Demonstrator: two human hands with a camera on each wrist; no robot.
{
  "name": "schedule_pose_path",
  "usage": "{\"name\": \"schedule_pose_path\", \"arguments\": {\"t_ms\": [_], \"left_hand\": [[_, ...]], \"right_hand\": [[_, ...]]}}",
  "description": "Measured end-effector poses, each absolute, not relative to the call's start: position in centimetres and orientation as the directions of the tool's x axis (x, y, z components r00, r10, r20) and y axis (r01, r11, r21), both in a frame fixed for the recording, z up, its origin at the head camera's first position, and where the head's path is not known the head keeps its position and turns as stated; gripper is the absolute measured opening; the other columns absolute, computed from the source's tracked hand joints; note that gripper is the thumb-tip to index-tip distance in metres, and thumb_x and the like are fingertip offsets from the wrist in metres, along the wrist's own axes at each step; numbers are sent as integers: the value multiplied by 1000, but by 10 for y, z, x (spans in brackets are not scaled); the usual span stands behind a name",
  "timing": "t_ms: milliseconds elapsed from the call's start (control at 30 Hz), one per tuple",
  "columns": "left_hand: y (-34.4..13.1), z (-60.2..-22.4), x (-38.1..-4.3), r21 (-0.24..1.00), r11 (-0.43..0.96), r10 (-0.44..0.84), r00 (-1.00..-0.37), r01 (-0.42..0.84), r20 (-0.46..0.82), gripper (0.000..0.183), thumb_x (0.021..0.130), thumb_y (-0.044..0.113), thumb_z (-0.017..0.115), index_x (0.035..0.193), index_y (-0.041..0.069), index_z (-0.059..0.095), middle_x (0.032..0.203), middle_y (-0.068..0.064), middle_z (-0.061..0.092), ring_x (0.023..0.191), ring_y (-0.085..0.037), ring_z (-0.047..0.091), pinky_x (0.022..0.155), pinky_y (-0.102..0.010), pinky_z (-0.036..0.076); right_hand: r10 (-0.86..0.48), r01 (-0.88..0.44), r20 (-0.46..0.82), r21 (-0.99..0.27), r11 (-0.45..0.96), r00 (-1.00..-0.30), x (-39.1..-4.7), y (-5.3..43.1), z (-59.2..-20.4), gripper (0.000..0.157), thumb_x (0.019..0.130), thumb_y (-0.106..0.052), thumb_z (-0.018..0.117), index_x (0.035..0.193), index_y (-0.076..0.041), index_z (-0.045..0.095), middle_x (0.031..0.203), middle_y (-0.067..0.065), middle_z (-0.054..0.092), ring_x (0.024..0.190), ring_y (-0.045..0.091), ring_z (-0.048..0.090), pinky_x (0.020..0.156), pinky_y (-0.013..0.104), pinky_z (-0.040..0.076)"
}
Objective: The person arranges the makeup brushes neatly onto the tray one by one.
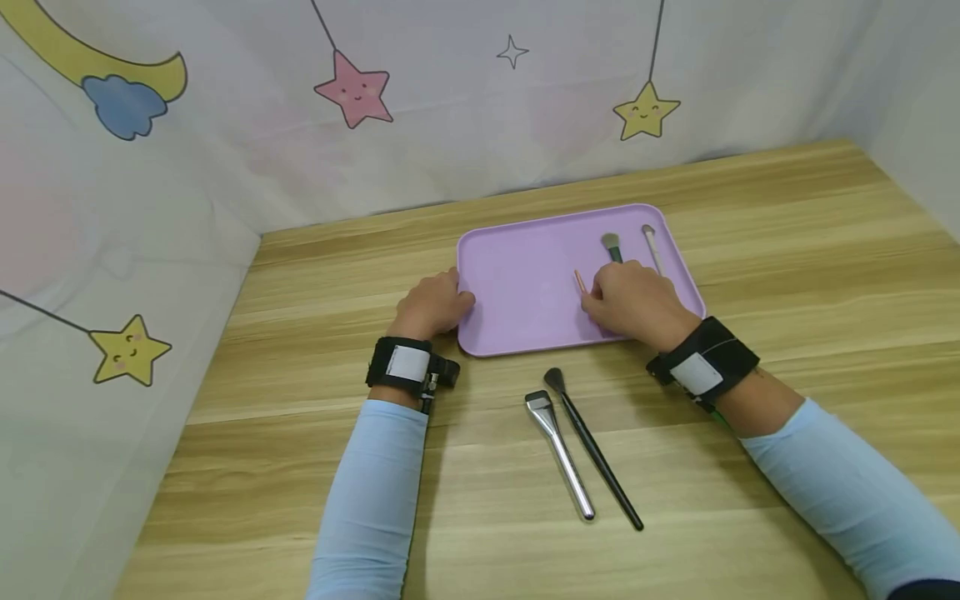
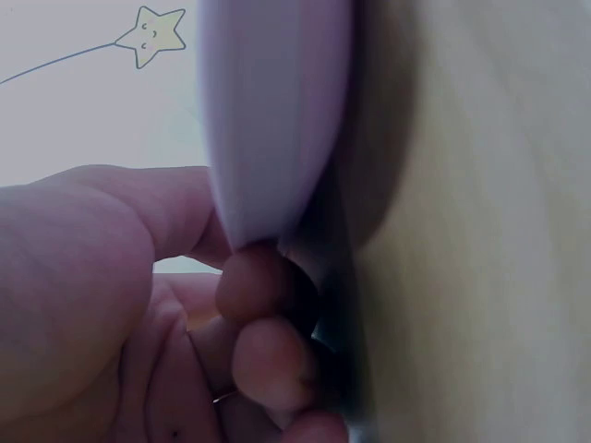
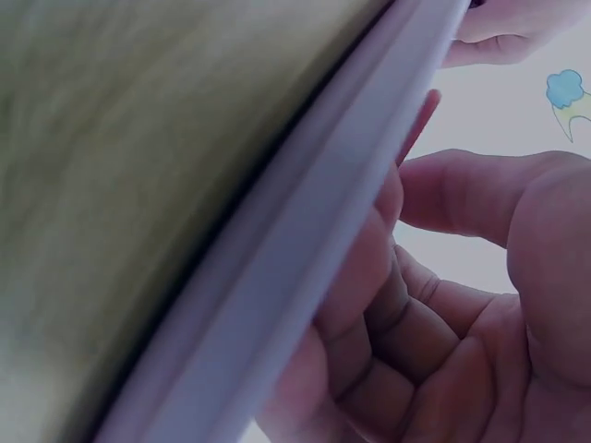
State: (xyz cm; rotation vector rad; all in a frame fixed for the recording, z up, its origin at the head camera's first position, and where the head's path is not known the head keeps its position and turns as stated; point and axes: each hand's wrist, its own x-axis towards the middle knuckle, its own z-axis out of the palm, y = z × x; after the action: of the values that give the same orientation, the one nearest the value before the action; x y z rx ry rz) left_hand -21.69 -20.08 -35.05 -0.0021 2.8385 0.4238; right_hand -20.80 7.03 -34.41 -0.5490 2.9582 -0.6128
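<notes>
A lilac tray [image 1: 525, 287] lies on the table. At its left edge, my left hand [image 1: 431, 304] grips the rim, thumb on top and fingertips curled against the outer side in the left wrist view. My right hand [image 1: 637, 300], over the tray's right half, pinches a thin copper-coloured stick [image 1: 580, 281] between thumb and index finger. Most of that stick is hidden by the hand. Beside the right hand, on the tray, lie a makeup brush with a dark green handle [image 1: 611, 245] and a slim white-handled brush [image 1: 652, 247], both partly covered.
In front of the tray, a silver flat-headed makeup brush [image 1: 561, 454] and a long black makeup brush [image 1: 596, 450] lie side by side on the wood-grain table [image 1: 300, 467]. Behind the table hangs a pale cloth [image 1: 450, 150] printed with stars.
</notes>
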Motion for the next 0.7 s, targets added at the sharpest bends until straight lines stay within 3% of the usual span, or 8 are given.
{"name": "schedule_pose_path", "arguments": {"t_ms": [267, 500, 700], "left_hand": [[-201, -350, -216, 285, 958, 36, -964, -42, -263, 42, 90, 31, 41, 122, 4, 46, 97, -12, 53, 79, -25, 52, 62, -39, 42], [-201, -351, -216, 285, 958, 39, -965, -38, -260, 42, 90, 31, 41, 122, 3, 46, 95, -12, 54, 78, -25, 53, 61, -38, 42], [-201, -350, -217, 289, 957, 37, -964, -42, -265, 43, 90, 30, 41, 122, 3, 45, 94, -13, 54, 77, -25, 53, 60, -37, 41]], "right_hand": [[-341, -326, 19, -355, 876, -940, -207, 66, -347, 46, 90, -29, 47, 47, -13, 41, 44, -3, 35, 41, 17, 41, 33, 29, 26], [-349, -323, -19, -339, 884, -937, -205, 66, -346, 32, 78, -19, 52, 48, -14, 40, 45, -4, 31, 41, 14, 38, 33, 27, 25], [-375, -343, -27, -347, 873, -927, -202, 66, -344, 30, 73, -16, 54, 47, -15, 40, 44, -5, 30, 41, 13, 36, 34, 28, 25]]}}
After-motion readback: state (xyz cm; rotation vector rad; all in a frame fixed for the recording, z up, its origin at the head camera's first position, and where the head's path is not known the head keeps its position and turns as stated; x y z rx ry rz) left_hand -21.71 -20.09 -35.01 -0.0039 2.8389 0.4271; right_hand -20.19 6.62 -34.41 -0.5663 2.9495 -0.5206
